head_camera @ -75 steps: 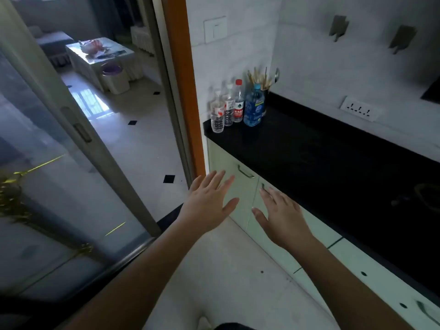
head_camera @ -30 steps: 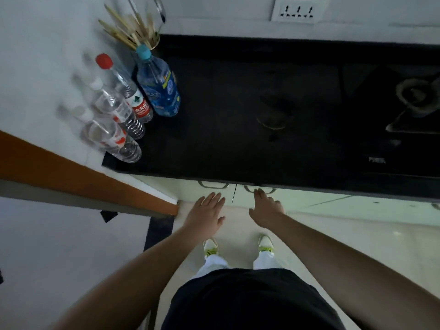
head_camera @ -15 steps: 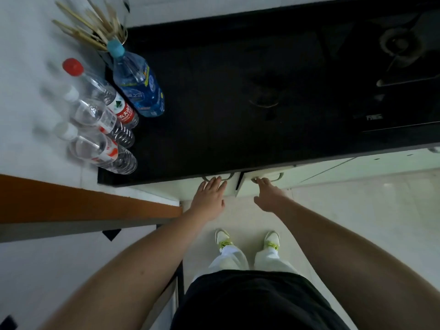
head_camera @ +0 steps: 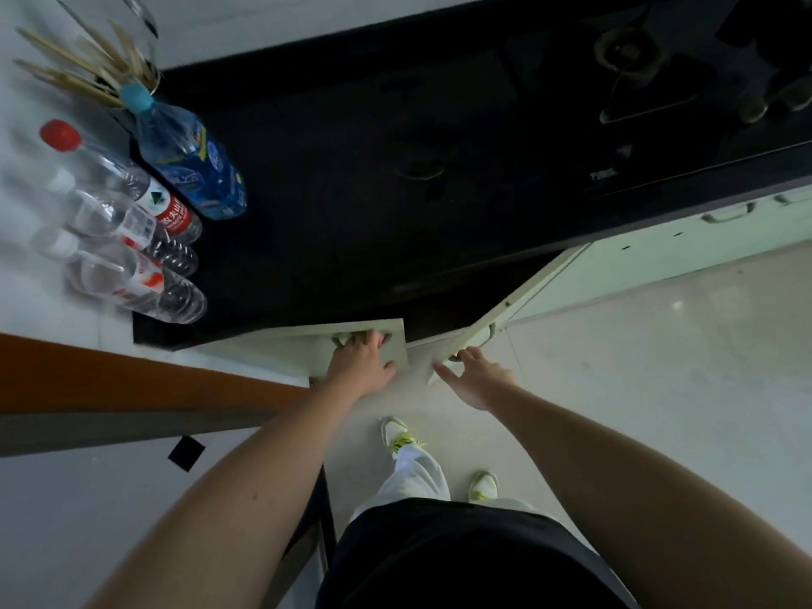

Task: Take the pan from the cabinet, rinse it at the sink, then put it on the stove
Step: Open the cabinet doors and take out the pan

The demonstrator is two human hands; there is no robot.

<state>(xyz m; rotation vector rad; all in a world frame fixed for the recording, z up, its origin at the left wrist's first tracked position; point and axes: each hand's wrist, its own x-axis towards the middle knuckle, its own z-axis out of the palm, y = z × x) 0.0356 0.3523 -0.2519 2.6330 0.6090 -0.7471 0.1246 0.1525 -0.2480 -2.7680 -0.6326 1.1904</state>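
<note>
Two cabinet doors swung out below the black countertop: left door held by the left hand, fingers curled around its handle at 12 o'clock of the hand; right door held by the right hand, fingers hooked over its handle, thumb pointing to 9 o'clock. Pan not visible; dark cabinet opening between the doors, contents impossible to make out. Four bottles and a chopstick holder at 10 o'clock on the counter, stove burner at 1 o'clock.
</note>
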